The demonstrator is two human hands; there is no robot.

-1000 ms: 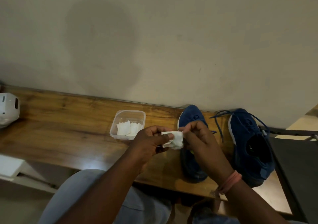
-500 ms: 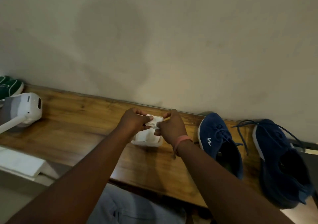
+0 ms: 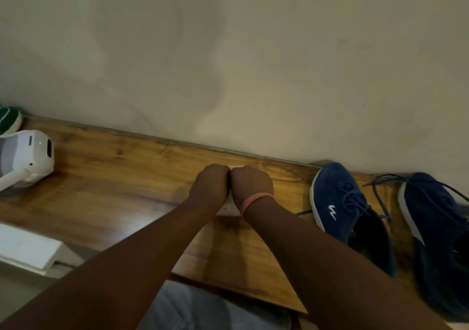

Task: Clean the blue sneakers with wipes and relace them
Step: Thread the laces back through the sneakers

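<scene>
Hands [image 3: 229,185] now hiding wipe container [image 3: 229,209].

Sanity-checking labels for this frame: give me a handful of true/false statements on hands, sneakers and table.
1. Both hands, left hand and right hand, are side by side over the wooden table. True.
2. The right hand grips a sneaker. False: both blue sneakers, the nearer sneaker and the far sneaker, lie untouched to the right of the hands.
3. A pink band sits on the right wrist. True.
4. The nearer sneaker bears a white logo. True.
5. The sneakers stand on the floor. False: they lie on the table by the wall.
6. The white device lies between the sneakers. False: it is at the table's left end.
</scene>
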